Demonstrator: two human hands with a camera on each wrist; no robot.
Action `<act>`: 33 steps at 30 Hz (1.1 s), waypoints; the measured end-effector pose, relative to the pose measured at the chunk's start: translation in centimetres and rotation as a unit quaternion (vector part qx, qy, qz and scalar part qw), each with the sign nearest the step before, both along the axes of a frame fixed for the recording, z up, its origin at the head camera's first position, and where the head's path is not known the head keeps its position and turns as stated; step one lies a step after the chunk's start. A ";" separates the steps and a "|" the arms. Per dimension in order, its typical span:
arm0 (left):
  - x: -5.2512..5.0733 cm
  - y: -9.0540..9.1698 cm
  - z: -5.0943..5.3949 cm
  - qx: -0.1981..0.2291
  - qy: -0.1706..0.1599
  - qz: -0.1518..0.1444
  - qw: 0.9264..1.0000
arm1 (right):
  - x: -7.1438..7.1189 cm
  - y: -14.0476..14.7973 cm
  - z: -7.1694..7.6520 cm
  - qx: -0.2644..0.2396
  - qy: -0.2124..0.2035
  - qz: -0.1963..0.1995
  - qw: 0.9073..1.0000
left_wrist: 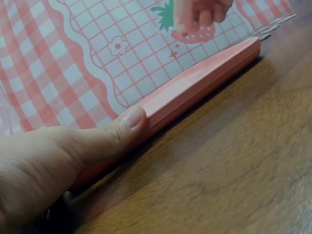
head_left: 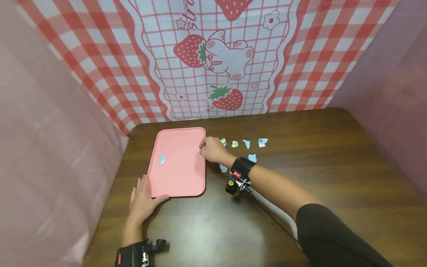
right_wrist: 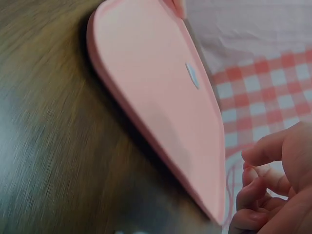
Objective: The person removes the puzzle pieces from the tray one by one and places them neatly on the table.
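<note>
A pink tray [head_left: 180,181] lies on the wooden table, with one small light-blue paper scrap [head_left: 162,159] on its left part. My left hand [head_left: 142,203] rests at the tray's near left corner, its thumb [left_wrist: 127,119] against the near rim and its fingers along the left side. Over the tray's right edge hovers my right hand [head_left: 213,149], fingers loosely bent. In the right wrist view its thumb and index fingertips [right_wrist: 247,170] come close together, and no scrap shows between them. Several torn scraps, among them a blue one [head_left: 246,143], lie right of the tray.
A yellow scrap [head_left: 235,144] and a printed scrap [head_left: 262,142] belong to the row at the back. Another blue scrap [head_left: 252,158] lies nearer, partly beside the right wrist strap [head_left: 242,167]. A checkered strawberry cloth [head_left: 230,74] hangs behind the table [head_left: 333,167].
</note>
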State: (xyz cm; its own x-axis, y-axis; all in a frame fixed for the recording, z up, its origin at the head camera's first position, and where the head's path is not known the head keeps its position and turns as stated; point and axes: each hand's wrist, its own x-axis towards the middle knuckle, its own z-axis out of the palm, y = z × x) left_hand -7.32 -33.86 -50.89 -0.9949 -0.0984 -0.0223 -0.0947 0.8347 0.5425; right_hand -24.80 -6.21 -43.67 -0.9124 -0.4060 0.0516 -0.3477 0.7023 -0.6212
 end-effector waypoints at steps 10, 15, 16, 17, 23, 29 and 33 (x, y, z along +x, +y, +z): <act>-0.2 0.1 0.1 0.011 0.012 0.008 1.000 | 0.6 -5.1 -0.2 0.037 -0.022 0.018 0.999; -0.3 0.1 0.2 0.009 0.010 0.011 1.000 | 0.6 -6.8 -0.5 0.039 -0.020 0.030 0.999; -0.3 0.1 0.2 0.010 0.011 0.011 1.000 | 0.6 -7.1 -0.6 0.039 -0.018 0.031 0.999; -0.3 0.1 0.2 0.010 0.012 0.012 1.000 | 0.5 -7.3 -0.8 0.039 -0.015 0.032 0.999; -0.7 0.3 0.0 0.015 0.011 0.015 1.000 | 0.3 -8.7 -1.8 0.039 0.002 0.042 0.998; -0.4 0.2 -0.3 0.018 0.012 0.018 1.000 | 0.4 -10.1 -2.7 0.037 0.003 0.060 0.997; -0.2 0.1 -0.5 0.016 0.017 0.018 1.000 | 0.4 -11.0 -3.5 0.032 0.008 0.072 0.997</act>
State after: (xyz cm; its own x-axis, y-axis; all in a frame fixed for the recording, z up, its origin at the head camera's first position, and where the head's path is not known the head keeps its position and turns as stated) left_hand -7.49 -33.75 -51.34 -0.9909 -0.1347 0.0072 -0.1063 0.8130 0.5725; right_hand -24.41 -17.20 -47.14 -0.8442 -0.5349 0.0356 -0.4569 0.6831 -0.5698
